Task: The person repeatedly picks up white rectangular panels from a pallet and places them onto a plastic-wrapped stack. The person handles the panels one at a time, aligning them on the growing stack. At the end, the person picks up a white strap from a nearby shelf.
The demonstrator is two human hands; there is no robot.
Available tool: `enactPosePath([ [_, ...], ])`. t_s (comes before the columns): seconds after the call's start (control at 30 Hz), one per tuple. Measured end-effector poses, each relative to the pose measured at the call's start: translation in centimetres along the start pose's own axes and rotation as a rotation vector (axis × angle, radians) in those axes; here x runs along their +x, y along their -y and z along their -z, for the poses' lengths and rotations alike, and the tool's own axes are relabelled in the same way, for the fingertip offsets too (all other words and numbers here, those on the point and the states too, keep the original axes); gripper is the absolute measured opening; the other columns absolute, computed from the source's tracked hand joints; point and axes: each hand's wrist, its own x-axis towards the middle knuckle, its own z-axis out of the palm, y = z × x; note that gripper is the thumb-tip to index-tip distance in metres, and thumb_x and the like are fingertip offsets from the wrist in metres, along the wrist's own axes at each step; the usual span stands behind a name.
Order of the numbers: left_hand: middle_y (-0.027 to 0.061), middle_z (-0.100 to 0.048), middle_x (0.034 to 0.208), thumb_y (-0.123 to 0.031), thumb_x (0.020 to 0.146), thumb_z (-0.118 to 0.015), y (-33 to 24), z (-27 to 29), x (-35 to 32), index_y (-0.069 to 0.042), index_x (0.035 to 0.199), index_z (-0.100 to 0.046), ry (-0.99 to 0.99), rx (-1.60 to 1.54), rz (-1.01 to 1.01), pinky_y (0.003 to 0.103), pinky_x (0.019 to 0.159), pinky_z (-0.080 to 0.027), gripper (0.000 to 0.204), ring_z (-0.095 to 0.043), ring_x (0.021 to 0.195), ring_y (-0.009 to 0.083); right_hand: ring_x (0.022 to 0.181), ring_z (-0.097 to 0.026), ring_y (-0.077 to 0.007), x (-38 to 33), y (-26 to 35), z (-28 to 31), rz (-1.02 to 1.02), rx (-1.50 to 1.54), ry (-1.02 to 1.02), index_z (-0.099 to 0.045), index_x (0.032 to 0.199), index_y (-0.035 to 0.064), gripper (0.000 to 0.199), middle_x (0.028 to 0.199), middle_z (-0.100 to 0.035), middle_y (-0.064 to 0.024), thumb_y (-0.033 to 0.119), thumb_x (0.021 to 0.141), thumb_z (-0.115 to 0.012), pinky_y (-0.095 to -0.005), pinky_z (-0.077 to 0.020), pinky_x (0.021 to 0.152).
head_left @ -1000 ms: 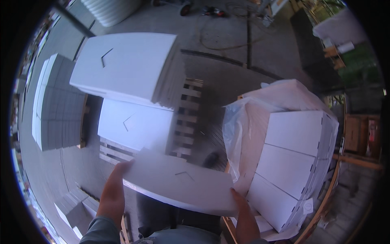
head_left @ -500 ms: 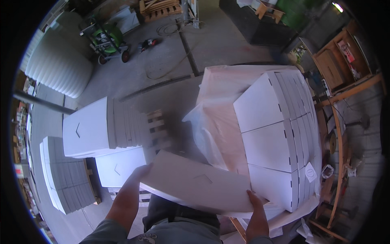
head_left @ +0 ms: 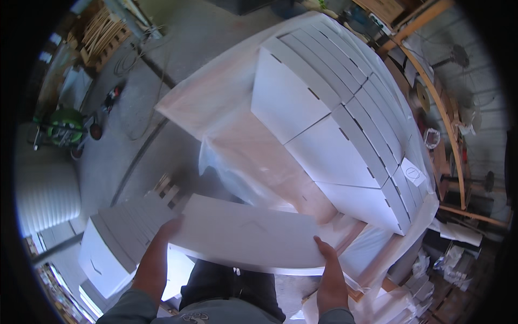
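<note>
Between my hands is a long white cardboard box (head_left: 245,229), held level in front of my waist. My left hand (head_left: 174,227) grips its left end; the fingers are partly hidden by the box. At the right end my right hand (head_left: 322,247) is closed on the edge, its thumb on top. Beyond the box and to the right, several white boxes (head_left: 337,137) stand packed in rows inside a large crate (head_left: 278,167) lined with clear plastic sheet. A bare strip of the lined floor shows beside those boxes.
At the left, a stack of white boxes (head_left: 110,243) stands near a wooden pallet (head_left: 167,191). Further off are a roll of foam wrap (head_left: 47,189) and a green wheeled cart (head_left: 67,127). A wooden rack (head_left: 431,92) and loose plastic scraps (head_left: 456,267) lie along the right.
My view has turned right, toward the lined crate. The held box has come round with me and now hangs beside the crate's near edge, still in both hands.
</note>
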Motion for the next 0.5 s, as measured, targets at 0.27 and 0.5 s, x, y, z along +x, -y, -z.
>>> enactPosePath([
  [0.27,0.0197,-0.044,0.137,-0.051,0.098,-0.02,-2.3,2.0,3.9,0.004,0.137,-0.036,0.046,-0.322,0.302,0.039,0.106,-0.029,0.069,-0.042,0.125,0.0304,0.113,-0.053,-0.0304,11.7,2.7,-2.1,-0.031,0.113,0.044,-0.054,0.123,-0.0049,0.076,0.123,-0.057,-0.02,0.062,0.089,-0.039,-0.0366,-0.0331,0.101],
  [0.5,0.0196,-0.052,0.129,-0.048,0.099,-0.017,-5.0,0.7,3.3,-0.002,0.137,-0.038,-0.015,-0.246,0.281,0.04,0.105,-0.035,0.063,-0.051,0.119,0.0295,0.108,-0.056,-0.028,21.5,2.3,-2.7,-0.03,0.237,0.121,-0.056,0.123,-0.001,0.071,0.12,-0.059,-0.0175,0.059,0.088,-0.044,-0.0373,-0.0355,0.099],
])
